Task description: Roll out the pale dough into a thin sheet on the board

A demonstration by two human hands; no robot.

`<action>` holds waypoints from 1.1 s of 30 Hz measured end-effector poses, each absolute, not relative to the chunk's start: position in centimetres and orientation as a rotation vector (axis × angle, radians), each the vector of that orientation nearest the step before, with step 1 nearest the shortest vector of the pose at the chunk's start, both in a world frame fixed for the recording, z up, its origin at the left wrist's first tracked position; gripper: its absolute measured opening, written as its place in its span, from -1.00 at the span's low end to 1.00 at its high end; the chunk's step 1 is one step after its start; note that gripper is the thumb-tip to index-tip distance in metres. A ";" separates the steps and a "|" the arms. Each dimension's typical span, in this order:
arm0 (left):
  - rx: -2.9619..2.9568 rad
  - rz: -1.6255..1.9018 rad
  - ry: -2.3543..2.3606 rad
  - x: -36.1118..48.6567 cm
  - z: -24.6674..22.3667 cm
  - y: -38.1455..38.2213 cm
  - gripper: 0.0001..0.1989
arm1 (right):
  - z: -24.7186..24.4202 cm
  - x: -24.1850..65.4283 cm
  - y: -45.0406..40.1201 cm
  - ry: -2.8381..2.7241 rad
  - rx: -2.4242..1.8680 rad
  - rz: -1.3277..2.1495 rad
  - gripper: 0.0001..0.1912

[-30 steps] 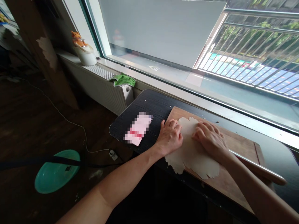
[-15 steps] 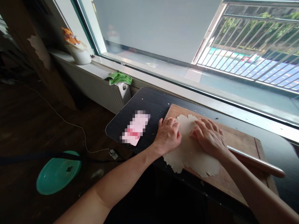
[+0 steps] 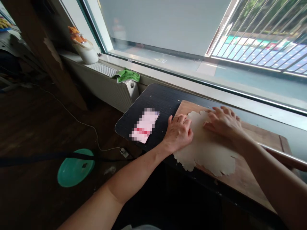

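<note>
– Writing on the phone [image 3: 144,126]?
– Too blurred to read.
– And the dough [image 3: 208,150]?
– Flat on the board [image 3: 244,179], under a curled left hand [image 3: 179,131], grip impossible to tell, and a spread-fingered right hand [image 3: 222,122], nearer the window [image 3: 163,25] than before.

There are 2 hands [image 3: 179,132] [image 3: 224,123], 1 dough sheet [image 3: 205,150], 1 board [image 3: 247,183], 1 rolling pin [image 3: 286,158] and 1 cloth [image 3: 128,75].

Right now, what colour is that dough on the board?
The dough is pale off-white, best seen in the head view, the only one.
</note>
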State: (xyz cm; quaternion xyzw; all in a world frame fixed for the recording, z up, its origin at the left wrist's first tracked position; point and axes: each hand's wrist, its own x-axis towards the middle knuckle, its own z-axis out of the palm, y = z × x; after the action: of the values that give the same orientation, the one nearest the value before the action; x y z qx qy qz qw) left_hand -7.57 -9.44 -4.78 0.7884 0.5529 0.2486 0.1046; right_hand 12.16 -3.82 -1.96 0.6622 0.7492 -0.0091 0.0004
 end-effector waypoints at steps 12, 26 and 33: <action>2.372 0.810 1.607 -7.8 -5.7 -9.3 -0.75 | -1.1 10.1 -5.4 2.195 2.444 -0.082 -0.48; 2.385 0.805 1.603 -7.9 -5.7 -9.2 -0.74 | -0.8 10.6 -3.5 1.972 2.692 -0.276 -0.47; 2.401 0.791 1.591 -7.8 -5.6 -9.2 -0.73 | -1.6 9.6 -5.8 2.272 2.518 -0.066 -0.52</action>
State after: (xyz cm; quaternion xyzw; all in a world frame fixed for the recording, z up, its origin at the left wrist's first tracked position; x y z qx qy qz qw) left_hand -7.81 -9.24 -5.61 0.8015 0.5311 0.2640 0.0771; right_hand 9.56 -5.76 -1.56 0.7364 0.6646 -0.0194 -0.1250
